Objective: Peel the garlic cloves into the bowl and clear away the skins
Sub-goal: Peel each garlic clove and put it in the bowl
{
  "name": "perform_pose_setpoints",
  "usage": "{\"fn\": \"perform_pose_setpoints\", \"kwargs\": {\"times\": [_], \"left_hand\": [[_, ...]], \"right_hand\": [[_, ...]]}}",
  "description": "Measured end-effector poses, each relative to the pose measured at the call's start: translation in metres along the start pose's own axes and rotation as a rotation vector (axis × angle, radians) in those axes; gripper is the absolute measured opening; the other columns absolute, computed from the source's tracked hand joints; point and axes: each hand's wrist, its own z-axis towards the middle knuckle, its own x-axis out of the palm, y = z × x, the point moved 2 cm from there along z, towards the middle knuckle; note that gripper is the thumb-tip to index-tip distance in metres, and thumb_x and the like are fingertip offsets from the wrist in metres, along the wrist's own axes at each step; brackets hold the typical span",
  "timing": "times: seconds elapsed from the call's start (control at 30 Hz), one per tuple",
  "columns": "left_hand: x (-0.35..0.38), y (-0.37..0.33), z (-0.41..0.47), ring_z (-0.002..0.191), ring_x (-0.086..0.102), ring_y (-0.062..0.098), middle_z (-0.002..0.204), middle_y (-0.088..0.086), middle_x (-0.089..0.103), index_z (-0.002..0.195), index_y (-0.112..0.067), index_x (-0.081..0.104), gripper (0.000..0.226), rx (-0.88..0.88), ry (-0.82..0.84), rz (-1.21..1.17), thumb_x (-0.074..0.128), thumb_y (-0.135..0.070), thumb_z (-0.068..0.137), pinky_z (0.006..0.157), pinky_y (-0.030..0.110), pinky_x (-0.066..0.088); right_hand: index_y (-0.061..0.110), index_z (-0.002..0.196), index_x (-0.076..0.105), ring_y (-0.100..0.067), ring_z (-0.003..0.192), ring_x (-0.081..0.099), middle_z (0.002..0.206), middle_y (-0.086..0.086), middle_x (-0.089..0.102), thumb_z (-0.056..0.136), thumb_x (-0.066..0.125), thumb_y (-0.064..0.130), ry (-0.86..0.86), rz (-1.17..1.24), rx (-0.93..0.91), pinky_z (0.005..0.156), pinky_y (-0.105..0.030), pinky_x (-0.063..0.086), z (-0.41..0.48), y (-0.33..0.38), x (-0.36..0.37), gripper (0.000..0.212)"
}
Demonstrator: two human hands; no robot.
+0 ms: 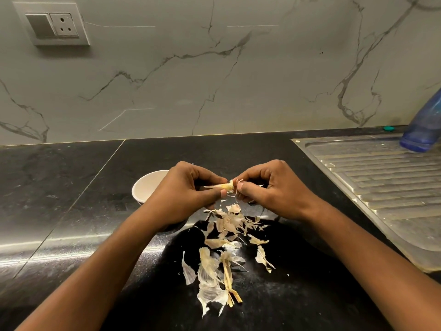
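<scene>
We pinch a clove (225,186) in our left hand (188,194) above the skins (224,249), our right hand (274,189) gripping its skin, bowl (149,185) at far left

A single head-worn wide-angle view looks forward and steeply down from above the person's forearms, close over the black worktop (71,199). It faces the marble-veined wall (214,80), whose lines bow with lens distortion, and catches the steel drainboard (381,182) at right.
</scene>
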Motion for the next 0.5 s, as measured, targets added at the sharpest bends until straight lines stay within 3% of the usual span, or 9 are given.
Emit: {"fn": "perform_pose_setpoints", "kwargs": {"times": [0.23, 0.37, 0.5], "left_hand": [[-0.0004, -0.0027, -0.0002, 0.079, 0.076, 0.018, 0.089, -0.006, 0.079, 0.109, -0.02, 0.082, 0.022, 0.141, -0.018, 0.093, 0.082, -0.021, 0.087, 0.072, 0.036, 0.066], [0.0021, -0.0025, -0.0006, 0.079, 0.075, 0.014, 0.09, -0.01, 0.076, 0.11, -0.021, 0.082, 0.022, 0.201, -0.002, 0.169, 0.082, -0.017, 0.089, 0.072, 0.036, 0.065], [0.0044, -0.0007, -0.0009, 0.081, 0.074, 0.014, 0.091, -0.011, 0.075, 0.111, -0.024, 0.082, 0.021, 0.249, 0.02, 0.242, 0.081, -0.019, 0.09, 0.07, 0.04, 0.063]], "right_hand": [[0.015, 0.104, 0.084, -0.015, 0.076, 0.076, 0.082, 0.005, 0.079, 0.094, 0.079, 0.018, 0.063, -0.036, -0.004, 0.073, -0.036, 0.065, -0.001, 0.0011, 0.0012, 0.011], [0.016, 0.101, 0.083, -0.018, 0.076, 0.075, 0.082, 0.003, 0.079, 0.095, 0.078, 0.022, 0.087, -0.041, -0.006, 0.072, -0.043, 0.064, -0.0021, 0.002, 0.0027, 0.011], [0.018, 0.097, 0.083, -0.023, 0.068, 0.07, 0.076, 0.0, 0.076, 0.095, 0.076, 0.028, 0.107, -0.083, -0.017, 0.061, -0.044, 0.06, -0.0008, 0.0014, 0.0066, 0.012]]}}
